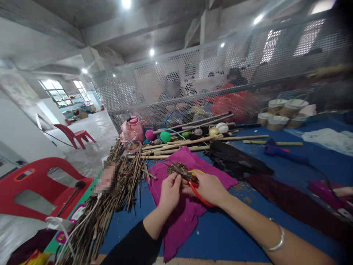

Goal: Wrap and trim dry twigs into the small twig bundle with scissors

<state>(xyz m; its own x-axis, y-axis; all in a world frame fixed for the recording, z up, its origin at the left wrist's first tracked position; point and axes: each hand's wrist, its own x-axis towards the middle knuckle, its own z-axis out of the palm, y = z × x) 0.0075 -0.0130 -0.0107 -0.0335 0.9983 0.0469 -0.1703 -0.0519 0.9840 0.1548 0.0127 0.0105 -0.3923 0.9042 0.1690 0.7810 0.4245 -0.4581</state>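
My right hand (208,187) is wrapped round the red and yellow handles of a pair of pliers (196,194). The pliers' dark jaws point up and to the left, over a small brown bundle of twigs (172,169). With fingers pinched together, my left hand (171,189) holds the near side of this bundle, close to the jaws. Whether the jaws touch the twigs I cannot tell. Both hands are above a magenta cloth (176,228) spread on the blue tabletop (220,235).
Left of the cloth lies a large heap of thin brown sticks (110,206). Behind are wooden rods (187,143), yarn balls (166,137) and a pink jug (132,136). A blue glue gun (284,152) lies to the right, with dark cloth (237,158) nearer. A perforated metal screen (132,88) stands behind.
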